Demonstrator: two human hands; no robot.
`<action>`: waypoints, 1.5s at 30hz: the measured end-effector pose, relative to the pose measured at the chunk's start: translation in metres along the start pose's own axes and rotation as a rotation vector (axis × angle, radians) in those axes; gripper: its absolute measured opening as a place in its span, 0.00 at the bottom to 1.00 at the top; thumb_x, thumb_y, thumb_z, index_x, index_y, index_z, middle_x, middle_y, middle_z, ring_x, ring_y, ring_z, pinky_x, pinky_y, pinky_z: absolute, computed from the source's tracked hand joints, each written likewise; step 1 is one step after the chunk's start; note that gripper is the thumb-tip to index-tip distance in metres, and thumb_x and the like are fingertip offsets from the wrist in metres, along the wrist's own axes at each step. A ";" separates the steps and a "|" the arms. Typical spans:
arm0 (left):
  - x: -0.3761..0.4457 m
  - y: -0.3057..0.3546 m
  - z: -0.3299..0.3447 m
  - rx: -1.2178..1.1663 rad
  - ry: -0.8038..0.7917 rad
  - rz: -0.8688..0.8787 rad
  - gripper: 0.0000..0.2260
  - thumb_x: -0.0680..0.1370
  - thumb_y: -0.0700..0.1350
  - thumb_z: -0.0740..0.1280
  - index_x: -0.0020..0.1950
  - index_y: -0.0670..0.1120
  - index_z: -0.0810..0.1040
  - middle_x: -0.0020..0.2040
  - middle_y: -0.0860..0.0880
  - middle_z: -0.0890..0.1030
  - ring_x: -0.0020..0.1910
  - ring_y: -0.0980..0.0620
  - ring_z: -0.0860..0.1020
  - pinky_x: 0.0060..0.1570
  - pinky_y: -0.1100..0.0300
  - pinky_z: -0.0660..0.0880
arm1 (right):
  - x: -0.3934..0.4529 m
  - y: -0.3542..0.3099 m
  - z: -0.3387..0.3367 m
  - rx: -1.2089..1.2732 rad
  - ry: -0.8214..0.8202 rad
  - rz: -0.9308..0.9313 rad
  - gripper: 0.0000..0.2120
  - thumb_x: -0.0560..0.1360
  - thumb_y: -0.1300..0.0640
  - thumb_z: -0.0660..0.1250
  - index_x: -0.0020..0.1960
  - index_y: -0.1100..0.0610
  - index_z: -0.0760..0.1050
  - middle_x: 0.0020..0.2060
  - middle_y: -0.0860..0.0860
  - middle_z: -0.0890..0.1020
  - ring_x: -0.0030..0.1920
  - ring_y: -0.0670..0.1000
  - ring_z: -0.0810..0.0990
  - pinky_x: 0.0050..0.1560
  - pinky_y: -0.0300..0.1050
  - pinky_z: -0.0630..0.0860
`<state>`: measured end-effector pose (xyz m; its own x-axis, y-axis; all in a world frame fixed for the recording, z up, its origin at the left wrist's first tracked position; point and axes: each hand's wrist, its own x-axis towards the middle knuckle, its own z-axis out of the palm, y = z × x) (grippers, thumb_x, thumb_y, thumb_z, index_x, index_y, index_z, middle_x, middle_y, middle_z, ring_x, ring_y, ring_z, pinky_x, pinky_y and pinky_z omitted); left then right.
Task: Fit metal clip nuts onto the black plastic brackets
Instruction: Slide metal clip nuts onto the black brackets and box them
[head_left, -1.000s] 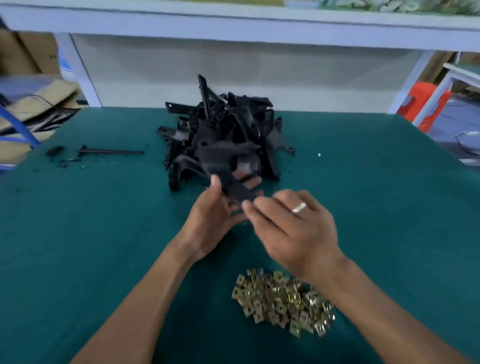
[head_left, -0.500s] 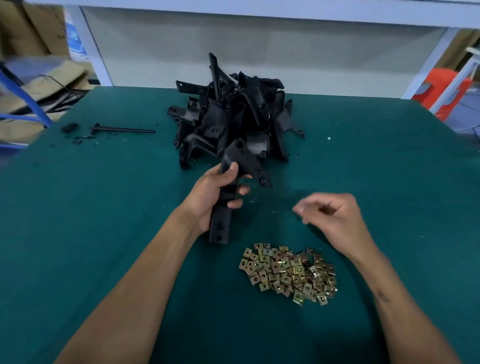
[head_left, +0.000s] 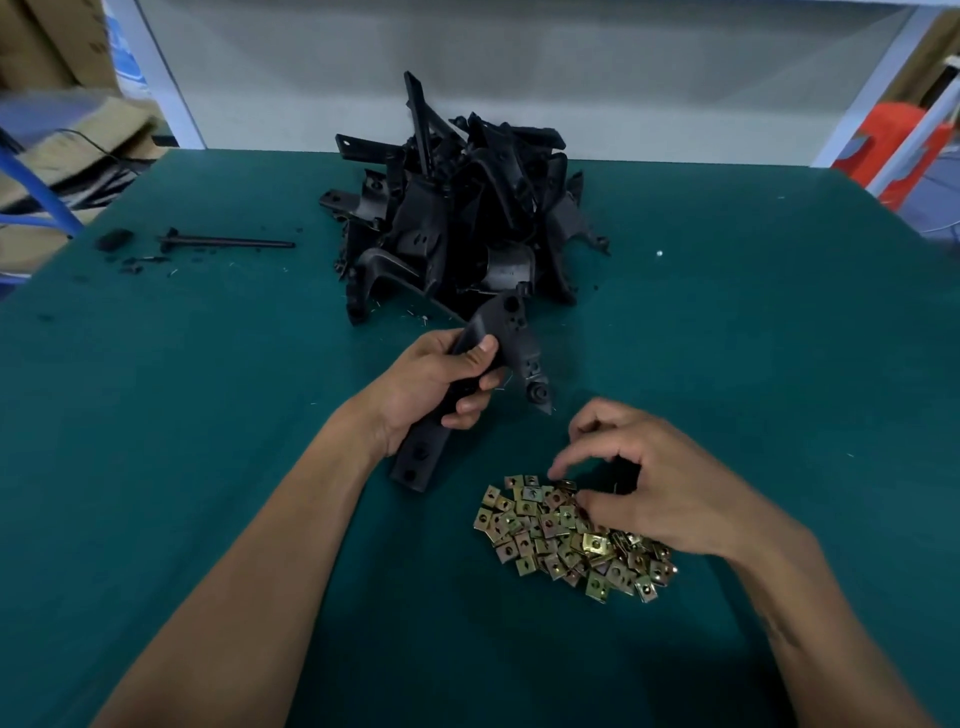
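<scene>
My left hand (head_left: 436, 384) grips a long black plastic bracket (head_left: 506, 338) around its middle. The bracket's lower end (head_left: 415, 460) rests near the green mat, and its forked upper end points toward the pile. A heap of black brackets (head_left: 457, 218) lies at the far centre of the table. Several brass-coloured clip nuts (head_left: 540, 530) lie in a loose pile near me. My right hand (head_left: 660, 488) hovers over the pile's far right side. Its fingers are bent, and the thumb and forefinger are apart, with their tips touching the nuts. I see no nut on the held bracket.
A thin black rod (head_left: 228, 242) and small black scraps (head_left: 114, 240) lie at the far left of the green table (head_left: 208, 415). White frame posts (head_left: 171, 83) stand behind the table. Cardboard is at the left and an orange object (head_left: 893, 140) at the right.
My right hand let go of the bracket and dropped down to the clip nut pile. My left hand now grips the bracket alone and has turned it more upright.
</scene>
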<state>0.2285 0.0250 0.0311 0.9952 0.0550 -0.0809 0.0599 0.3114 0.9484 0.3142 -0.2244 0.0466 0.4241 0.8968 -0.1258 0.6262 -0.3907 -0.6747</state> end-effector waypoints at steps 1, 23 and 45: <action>0.001 0.000 0.000 0.003 0.000 -0.003 0.09 0.83 0.45 0.62 0.46 0.43 0.68 0.37 0.47 0.69 0.25 0.54 0.65 0.22 0.64 0.62 | -0.001 -0.002 0.002 -0.022 0.007 -0.005 0.11 0.74 0.52 0.74 0.50 0.37 0.81 0.53 0.37 0.73 0.49 0.38 0.75 0.47 0.37 0.69; 0.005 -0.001 0.005 -0.086 -0.016 0.031 0.11 0.81 0.49 0.66 0.48 0.43 0.69 0.36 0.48 0.69 0.26 0.56 0.62 0.21 0.66 0.61 | 0.076 -0.014 -0.027 1.137 0.432 -0.122 0.11 0.71 0.67 0.70 0.53 0.63 0.81 0.40 0.54 0.81 0.40 0.50 0.80 0.43 0.38 0.78; 0.008 -0.002 0.004 -0.123 0.019 0.011 0.16 0.78 0.52 0.69 0.55 0.44 0.68 0.35 0.49 0.67 0.26 0.56 0.61 0.20 0.66 0.61 | 0.072 -0.018 -0.001 1.134 0.495 -0.066 0.09 0.62 0.65 0.77 0.42 0.59 0.86 0.41 0.57 0.86 0.45 0.54 0.83 0.51 0.42 0.82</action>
<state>0.2366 0.0216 0.0301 0.9940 0.0765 -0.0779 0.0382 0.4245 0.9046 0.3345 -0.1529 0.0506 0.7692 0.6367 0.0544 -0.1593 0.2735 -0.9486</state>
